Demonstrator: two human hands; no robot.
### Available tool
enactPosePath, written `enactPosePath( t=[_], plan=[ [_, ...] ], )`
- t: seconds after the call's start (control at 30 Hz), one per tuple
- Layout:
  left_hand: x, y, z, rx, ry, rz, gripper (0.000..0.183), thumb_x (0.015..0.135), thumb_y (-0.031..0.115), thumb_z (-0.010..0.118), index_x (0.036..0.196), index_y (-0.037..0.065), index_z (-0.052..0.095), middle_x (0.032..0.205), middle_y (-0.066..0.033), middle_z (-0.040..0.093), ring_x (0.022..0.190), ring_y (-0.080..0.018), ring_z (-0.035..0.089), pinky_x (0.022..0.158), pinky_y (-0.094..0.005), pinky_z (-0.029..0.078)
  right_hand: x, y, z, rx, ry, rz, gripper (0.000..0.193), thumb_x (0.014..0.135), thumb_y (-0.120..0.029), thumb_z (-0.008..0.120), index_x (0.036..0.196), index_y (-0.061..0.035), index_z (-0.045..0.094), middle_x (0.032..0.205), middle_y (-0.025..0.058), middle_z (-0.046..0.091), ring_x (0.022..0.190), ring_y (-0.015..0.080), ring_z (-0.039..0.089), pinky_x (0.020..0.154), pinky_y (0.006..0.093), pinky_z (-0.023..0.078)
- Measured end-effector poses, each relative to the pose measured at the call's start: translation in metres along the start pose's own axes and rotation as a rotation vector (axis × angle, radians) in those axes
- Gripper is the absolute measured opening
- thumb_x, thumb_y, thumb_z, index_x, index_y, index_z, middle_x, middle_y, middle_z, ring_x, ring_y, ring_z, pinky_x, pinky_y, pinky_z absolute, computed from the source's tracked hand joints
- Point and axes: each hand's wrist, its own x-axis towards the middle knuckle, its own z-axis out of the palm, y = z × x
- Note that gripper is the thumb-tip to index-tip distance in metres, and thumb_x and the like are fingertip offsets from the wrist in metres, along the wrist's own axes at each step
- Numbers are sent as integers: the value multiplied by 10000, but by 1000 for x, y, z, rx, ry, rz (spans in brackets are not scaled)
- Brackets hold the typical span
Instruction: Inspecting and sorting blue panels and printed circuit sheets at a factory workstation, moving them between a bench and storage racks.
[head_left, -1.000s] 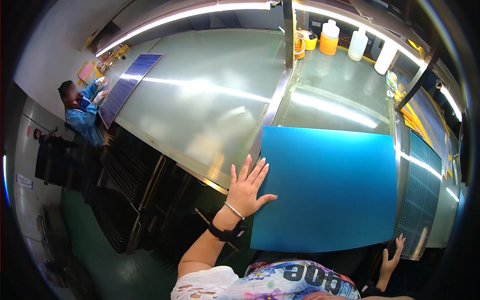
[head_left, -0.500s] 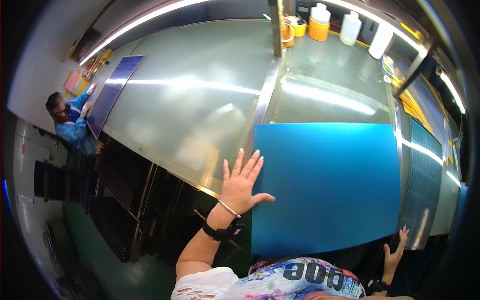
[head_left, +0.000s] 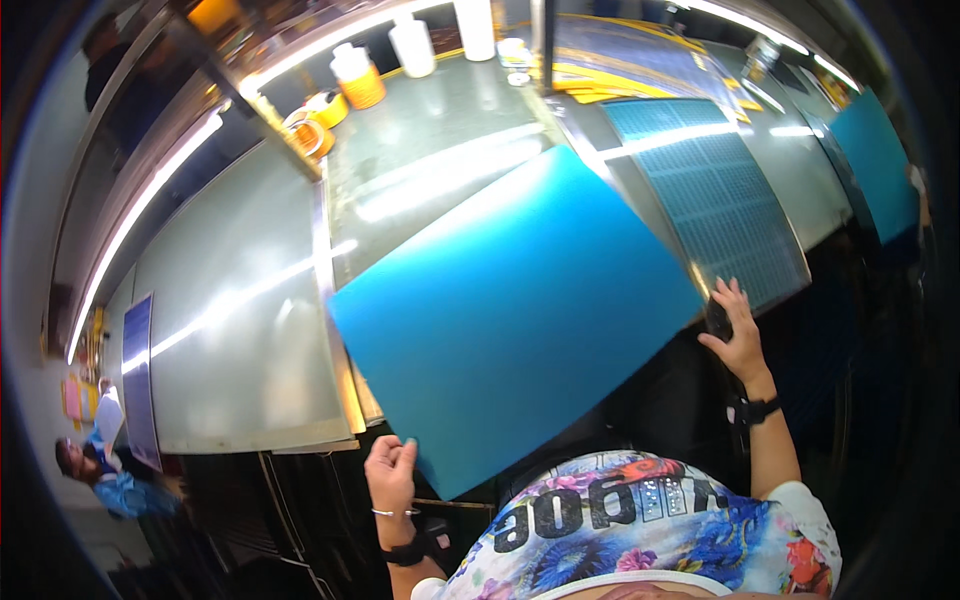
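A large plain blue sheet (head_left: pixel 520 310) lies at a slant before me, its near edge jutting past the front of the table. At its near left edge, my left hand (head_left: pixel 390 472) is closed, with the thumb against the sheet's margin; the curled fingers partly hide the grip. My right hand (head_left: pixel 737 335) is open, its fingers spread, just off the sheet's right corner. It is nearest to the front end of a dark blue-green panel (head_left: pixel 715 190) covered in a fine grid pattern.
Bottles (head_left: pixel 412 45) and rolls of tape (head_left: pixel 310 132) line the table's back. Metal uprights (head_left: pixel 545 45) rise from the surface. Yellow-edged sheets (head_left: pixel 640 60) lie at the far right. A co-worker (head_left: pixel 125 480) stands far left by a dark blue panel (head_left: pixel 142 380); another blue sheet (head_left: pixel 875 165) is at far right.
My view has swung right. The blue sheet has turned to a slant. My left hand, earlier spread flat beside its left edge, is now closed at its near left edge; my right hand stays open.
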Motion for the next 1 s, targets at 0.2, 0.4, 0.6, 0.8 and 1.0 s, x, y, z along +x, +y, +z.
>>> enactPosePath(
  t=[0.2,0.4,0.6,0.8,1.0],
  plan=[
    [44,44,-21,289,45,166,112,857,97,601,824,39,511,543,78,396,474,-14,327,428,-193,255,-3,6,-8,63,19,46,667,649,-260,760,1226,-79,478,1360,105,421,1312,335,291,1082,449,223],
    [97,65,-34,430,-42,246,120,859,90,593,818,19,506,536,50,444,451,-34,382,414,-204,310,-6,11,-9,85,-6,45,637,659,-286,756,1201,-76,495,1353,81,434,1313,317,293,1087,431,232],
    [115,90,-27,1026,83,235,247,823,209,645,864,-1,522,699,-59,549,605,-170,536,557,-310,445,-9,21,-8,95,36,10,643,658,-302,755,1198,-72,493,1344,80,442,1291,319,330,1081,427,247],
    [77,160,76,1043,75,844,504,766,321,684,1126,6,528,1076,-174,562,1006,-324,535,878,-395,413,-13,22,-11,97,85,2,636,672,-325,750,1195,-72,491,1335,97,445,1281,316,344,1083,430,238],
    [24,152,260,1033,-588,1110,659,728,313,710,1274,47,454,1393,-164,346,1318,-346,268,1043,-478,258,-25,76,-24,672,675,456,265,820,-203,664,998,-24,582,877,90,617,766,133,588,703,268,493]
  ],
)
